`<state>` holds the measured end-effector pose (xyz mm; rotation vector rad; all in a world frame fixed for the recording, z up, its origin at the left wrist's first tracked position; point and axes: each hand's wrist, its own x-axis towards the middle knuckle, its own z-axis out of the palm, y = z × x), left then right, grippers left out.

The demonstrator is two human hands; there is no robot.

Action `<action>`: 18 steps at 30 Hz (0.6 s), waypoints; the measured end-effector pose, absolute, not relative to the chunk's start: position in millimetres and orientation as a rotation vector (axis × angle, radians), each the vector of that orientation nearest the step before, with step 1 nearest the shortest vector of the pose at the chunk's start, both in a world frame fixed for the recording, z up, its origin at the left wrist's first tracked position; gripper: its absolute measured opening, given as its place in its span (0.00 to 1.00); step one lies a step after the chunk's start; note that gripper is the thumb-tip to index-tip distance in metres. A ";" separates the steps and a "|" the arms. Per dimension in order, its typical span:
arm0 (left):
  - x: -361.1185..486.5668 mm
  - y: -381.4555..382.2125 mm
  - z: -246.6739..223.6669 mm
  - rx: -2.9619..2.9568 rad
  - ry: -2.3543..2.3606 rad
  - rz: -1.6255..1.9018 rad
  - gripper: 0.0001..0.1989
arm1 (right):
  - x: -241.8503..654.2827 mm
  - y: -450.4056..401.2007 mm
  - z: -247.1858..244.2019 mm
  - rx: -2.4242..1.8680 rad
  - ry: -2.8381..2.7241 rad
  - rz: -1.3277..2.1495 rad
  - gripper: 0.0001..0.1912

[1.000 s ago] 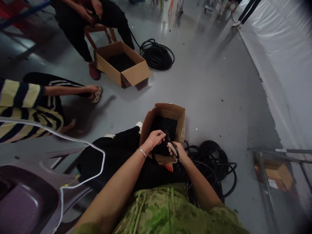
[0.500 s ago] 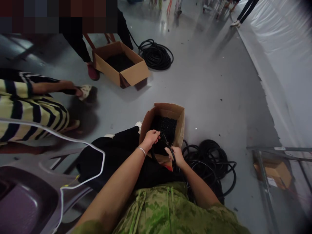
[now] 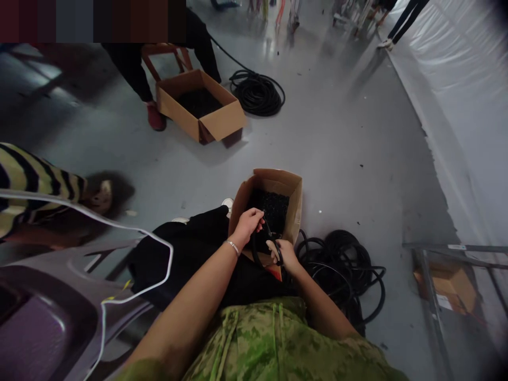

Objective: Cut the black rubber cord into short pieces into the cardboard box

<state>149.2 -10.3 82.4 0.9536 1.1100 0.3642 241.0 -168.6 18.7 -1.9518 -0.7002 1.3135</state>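
In the head view my left hand point(image 3: 250, 225) is closed, pinching a black rubber tube or cord point(image 3: 255, 251) that loops down below it. My right hand point(image 3: 286, 255) grips scissors with black handles point(image 3: 280, 257), their blades pointing up and left toward my left fingertips. Whether the blades touch the tube is too small to tell. Both hands are over the near part of an open cardboard box point(image 3: 294, 206) between my legs. Small black pieces point(image 3: 273, 205) cover the inside of that box.
Coils of black tube point(image 3: 343, 264) lie on the floor to my right. Ahead, a second cardboard box point(image 3: 178, 114) stands before a seated person, beside another black coil point(image 3: 260, 95). A purple chair point(image 3: 35, 338) and white cable point(image 3: 159, 241) are at left, a metal frame point(image 3: 432, 296) at right.
My left hand has shifted slightly right and up, closer to the scissors. The scissors' blades have changed angle. At left, the person in stripes has moved toward the picture's edge.
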 end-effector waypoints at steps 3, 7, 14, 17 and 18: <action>149.0 -11.1 85.4 0.911 1.034 0.420 0.07 | 246.8 -165.1 23.6 -1.892 -0.642 1.324 0.26; 148.7 -11.0 89.0 0.772 0.959 0.426 0.09 | 258.1 -162.7 38.1 -1.807 -0.639 1.280 0.25; 147.4 -9.4 88.2 0.634 0.846 0.418 0.14 | 278.9 -159.3 58.6 -1.886 -0.980 1.197 0.20; 147.0 -9.9 86.0 0.653 0.816 0.414 0.16 | 282.3 -158.2 60.9 -1.889 -1.015 1.200 0.19; 146.8 -10.2 85.6 0.661 0.809 0.412 0.17 | 282.8 -158.1 61.6 -1.891 -1.022 1.198 0.19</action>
